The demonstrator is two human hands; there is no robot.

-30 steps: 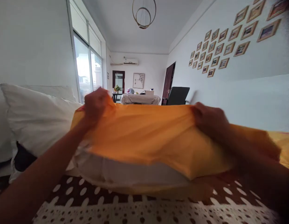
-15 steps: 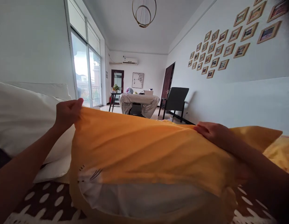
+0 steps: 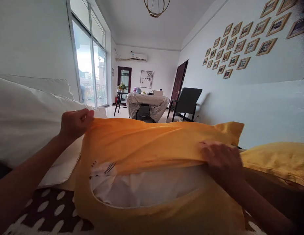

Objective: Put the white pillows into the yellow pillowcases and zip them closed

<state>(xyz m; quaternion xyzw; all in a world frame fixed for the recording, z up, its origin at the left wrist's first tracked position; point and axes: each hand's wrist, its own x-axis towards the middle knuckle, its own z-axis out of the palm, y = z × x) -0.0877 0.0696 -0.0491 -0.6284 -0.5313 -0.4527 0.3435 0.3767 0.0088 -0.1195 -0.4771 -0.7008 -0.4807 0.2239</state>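
An orange-yellow pillowcase [image 3: 152,140] stretches across the front of the view. A curved white area [image 3: 152,189] shows in it, with a few thin black strokes at its left end; whether this is a print or a filling I cannot tell. My left hand [image 3: 76,122] is closed on the pillowcase's upper left corner and holds it raised. Lower and to the right, my right hand [image 3: 220,160] has its fingers curled on the fabric near the right end of the white area. It is slightly blurred, and its fingertips are partly hidden.
White pillows [image 3: 26,114] lie at the left, and a yellow cushion [image 3: 277,160] at the right. Below is a brown cloth with white ovals [image 3: 54,205]. Farther off stand a covered table [image 3: 149,99] and a dark chair [image 3: 188,102].
My right hand has moved down from the pillowcase's upper edge to the edge of the white area. The upper right corner now sticks up free. My left hand keeps its corner, shifted slightly right.
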